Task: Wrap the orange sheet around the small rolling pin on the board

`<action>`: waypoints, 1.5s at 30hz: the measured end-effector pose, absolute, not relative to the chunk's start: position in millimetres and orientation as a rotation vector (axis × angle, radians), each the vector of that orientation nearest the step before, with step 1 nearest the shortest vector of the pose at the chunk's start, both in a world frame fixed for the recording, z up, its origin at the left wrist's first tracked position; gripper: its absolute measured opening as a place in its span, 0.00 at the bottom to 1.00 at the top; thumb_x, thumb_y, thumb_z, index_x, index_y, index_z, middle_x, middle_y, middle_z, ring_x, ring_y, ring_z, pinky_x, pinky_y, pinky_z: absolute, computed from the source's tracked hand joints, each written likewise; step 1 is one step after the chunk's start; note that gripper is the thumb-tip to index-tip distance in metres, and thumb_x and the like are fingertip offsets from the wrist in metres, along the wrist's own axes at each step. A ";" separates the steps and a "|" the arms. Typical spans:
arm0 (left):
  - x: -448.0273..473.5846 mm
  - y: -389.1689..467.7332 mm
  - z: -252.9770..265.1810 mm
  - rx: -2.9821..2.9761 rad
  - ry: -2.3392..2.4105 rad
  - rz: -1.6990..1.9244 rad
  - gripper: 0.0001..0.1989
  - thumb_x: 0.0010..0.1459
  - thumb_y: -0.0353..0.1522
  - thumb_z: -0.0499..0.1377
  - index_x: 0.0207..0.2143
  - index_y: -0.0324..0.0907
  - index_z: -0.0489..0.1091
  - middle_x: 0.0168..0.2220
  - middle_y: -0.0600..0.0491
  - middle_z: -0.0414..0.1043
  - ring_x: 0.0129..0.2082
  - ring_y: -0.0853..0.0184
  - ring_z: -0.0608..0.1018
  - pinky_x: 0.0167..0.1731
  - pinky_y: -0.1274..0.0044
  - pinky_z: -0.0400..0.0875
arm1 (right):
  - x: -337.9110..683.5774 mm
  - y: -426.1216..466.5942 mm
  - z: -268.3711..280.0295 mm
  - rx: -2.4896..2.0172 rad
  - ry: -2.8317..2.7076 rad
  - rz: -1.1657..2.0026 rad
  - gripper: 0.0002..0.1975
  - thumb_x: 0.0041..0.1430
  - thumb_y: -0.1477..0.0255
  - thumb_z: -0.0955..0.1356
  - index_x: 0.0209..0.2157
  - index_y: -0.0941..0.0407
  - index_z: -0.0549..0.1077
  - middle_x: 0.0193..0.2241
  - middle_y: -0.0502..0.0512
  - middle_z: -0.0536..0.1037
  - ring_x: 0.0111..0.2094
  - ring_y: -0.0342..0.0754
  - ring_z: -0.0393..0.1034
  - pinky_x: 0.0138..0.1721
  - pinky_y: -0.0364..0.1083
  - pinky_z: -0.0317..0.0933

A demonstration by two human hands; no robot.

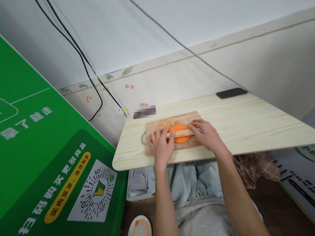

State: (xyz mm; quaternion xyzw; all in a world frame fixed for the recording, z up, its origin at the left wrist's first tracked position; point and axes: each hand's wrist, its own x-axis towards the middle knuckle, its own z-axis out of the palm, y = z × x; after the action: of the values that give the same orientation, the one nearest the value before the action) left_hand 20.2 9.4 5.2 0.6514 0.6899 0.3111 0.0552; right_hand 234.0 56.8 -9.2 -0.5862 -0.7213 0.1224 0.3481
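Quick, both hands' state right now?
Left hand: curled over the left end of the rolling pin, holding it.
Right hand: holding the pin's right end.
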 end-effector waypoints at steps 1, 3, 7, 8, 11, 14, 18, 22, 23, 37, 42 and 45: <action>19.9 9.4 5.3 1.977 2.093 0.940 0.18 0.77 0.46 0.56 0.58 0.55 0.82 0.63 0.48 0.78 0.66 0.53 0.71 0.70 0.59 0.63 | 234.1 56.5 -9.1 -1.521 -1.882 0.315 0.22 0.78 0.57 0.63 0.52 0.53 0.87 0.60 0.65 0.83 0.62 0.62 0.77 0.67 0.59 0.68; 19.3 9.3 5.4 1.979 2.088 0.936 0.19 0.77 0.46 0.56 0.58 0.54 0.82 0.63 0.49 0.78 0.66 0.53 0.71 0.70 0.59 0.63 | 236.0 54.9 -8.9 -1.503 -1.939 0.317 0.23 0.78 0.58 0.63 0.51 0.52 0.87 0.60 0.65 0.82 0.62 0.62 0.77 0.67 0.59 0.68; 18.6 9.0 6.2 1.980 2.085 0.936 0.18 0.77 0.46 0.56 0.57 0.54 0.82 0.64 0.49 0.78 0.66 0.53 0.72 0.70 0.59 0.63 | 242.2 50.8 -8.7 -1.459 -2.055 0.325 0.23 0.79 0.58 0.62 0.52 0.52 0.86 0.60 0.65 0.82 0.64 0.60 0.75 0.68 0.58 0.67; 18.7 8.9 6.4 1.977 2.087 0.935 0.18 0.77 0.46 0.56 0.57 0.54 0.82 0.64 0.49 0.78 0.66 0.52 0.72 0.69 0.58 0.63 | 243.4 50.4 -8.7 -1.456 -2.069 0.329 0.22 0.79 0.58 0.62 0.52 0.52 0.86 0.60 0.64 0.83 0.65 0.60 0.75 0.69 0.57 0.66; 19.6 8.8 7.1 1.970 2.096 0.933 0.18 0.76 0.46 0.56 0.57 0.54 0.83 0.63 0.48 0.78 0.65 0.52 0.72 0.69 0.58 0.64 | 244.1 51.1 -8.0 -1.458 -2.083 0.323 0.22 0.79 0.58 0.62 0.52 0.51 0.86 0.59 0.63 0.83 0.65 0.60 0.75 0.69 0.58 0.66; 20.6 8.9 7.4 1.972 2.098 0.933 0.19 0.76 0.47 0.56 0.57 0.54 0.82 0.63 0.48 0.78 0.65 0.52 0.72 0.69 0.58 0.63 | 241.5 52.9 -6.6 -1.488 -2.049 0.298 0.23 0.79 0.57 0.62 0.52 0.51 0.87 0.60 0.63 0.83 0.64 0.62 0.76 0.69 0.60 0.67; 21.2 9.1 7.0 1.971 2.097 0.936 0.19 0.77 0.47 0.56 0.58 0.54 0.82 0.63 0.48 0.78 0.66 0.52 0.72 0.69 0.59 0.64 | 237.8 53.8 -5.0 -1.532 -1.990 0.286 0.23 0.79 0.58 0.62 0.53 0.51 0.87 0.61 0.63 0.82 0.64 0.63 0.75 0.68 0.60 0.67; 20.5 9.1 6.3 1.971 2.092 0.946 0.19 0.76 0.47 0.56 0.58 0.55 0.82 0.63 0.48 0.78 0.66 0.52 0.72 0.69 0.58 0.64 | 240.0 53.8 -7.0 -1.504 -2.011 0.300 0.23 0.80 0.57 0.62 0.52 0.51 0.87 0.60 0.64 0.83 0.63 0.62 0.76 0.67 0.59 0.68; 20.2 9.1 6.3 1.972 2.090 0.946 0.18 0.76 0.47 0.56 0.58 0.55 0.82 0.63 0.48 0.78 0.66 0.52 0.72 0.69 0.58 0.64 | 241.3 53.9 -7.9 -1.489 -2.026 0.309 0.23 0.80 0.58 0.62 0.51 0.51 0.87 0.59 0.63 0.83 0.63 0.62 0.76 0.68 0.59 0.67; 20.8 9.6 4.7 1.985 2.098 0.938 0.19 0.77 0.47 0.56 0.58 0.55 0.82 0.63 0.48 0.78 0.65 0.52 0.72 0.69 0.58 0.64 | 237.8 54.4 -8.0 -1.509 -1.978 0.273 0.24 0.79 0.57 0.61 0.55 0.52 0.86 0.61 0.64 0.82 0.63 0.65 0.75 0.67 0.63 0.68; 20.2 9.2 4.3 1.986 2.092 0.958 0.19 0.76 0.47 0.56 0.57 0.55 0.82 0.63 0.48 0.77 0.66 0.52 0.71 0.70 0.58 0.64 | 234.3 55.9 -9.3 -1.530 -1.927 0.242 0.24 0.79 0.56 0.61 0.55 0.49 0.86 0.61 0.60 0.83 0.62 0.65 0.74 0.65 0.63 0.70; 19.7 8.9 4.1 1.995 2.085 0.970 0.18 0.76 0.46 0.56 0.57 0.55 0.83 0.63 0.48 0.78 0.66 0.52 0.71 0.71 0.58 0.63 | 232.4 55.0 -7.7 -1.552 -1.914 0.256 0.24 0.79 0.56 0.61 0.56 0.50 0.86 0.61 0.63 0.83 0.63 0.67 0.74 0.65 0.64 0.70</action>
State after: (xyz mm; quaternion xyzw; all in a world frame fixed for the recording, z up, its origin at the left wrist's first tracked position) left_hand 19.7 8.9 4.1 0.6546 0.6840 0.3183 0.0483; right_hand 232.4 55.0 -7.7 -0.5921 -0.7303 0.0976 0.3263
